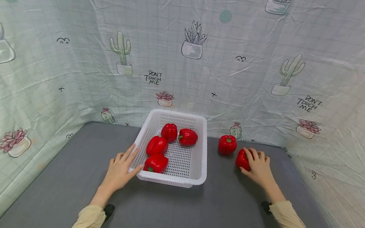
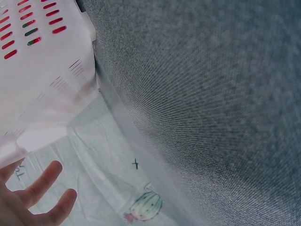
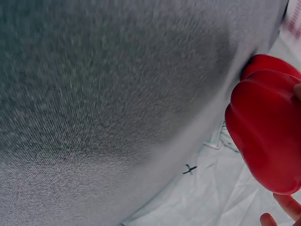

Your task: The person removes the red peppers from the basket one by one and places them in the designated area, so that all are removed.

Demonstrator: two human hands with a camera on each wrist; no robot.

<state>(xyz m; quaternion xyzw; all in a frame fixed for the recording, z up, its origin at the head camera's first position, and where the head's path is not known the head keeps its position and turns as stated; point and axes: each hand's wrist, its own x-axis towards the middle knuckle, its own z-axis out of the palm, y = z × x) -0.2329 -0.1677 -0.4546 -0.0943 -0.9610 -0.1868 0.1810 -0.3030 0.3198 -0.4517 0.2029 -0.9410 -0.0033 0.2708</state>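
Note:
In the head view my right hand grips a red bell pepper, fingers over its top and thumb on its near side. The right wrist view shows this bell pepper close up, with fingertips at its edge. My left hand rests with spread fingers at the near left corner of a white plastic basket. Two of its fingers extend past the basket wall in the left wrist view. Several red bell peppers lie inside, mostly along the left and back.
Another red bell pepper stands between the basket and my right hand, stem up. Everything is on a grey table. A patterned cloth hangs behind and along both sides of it.

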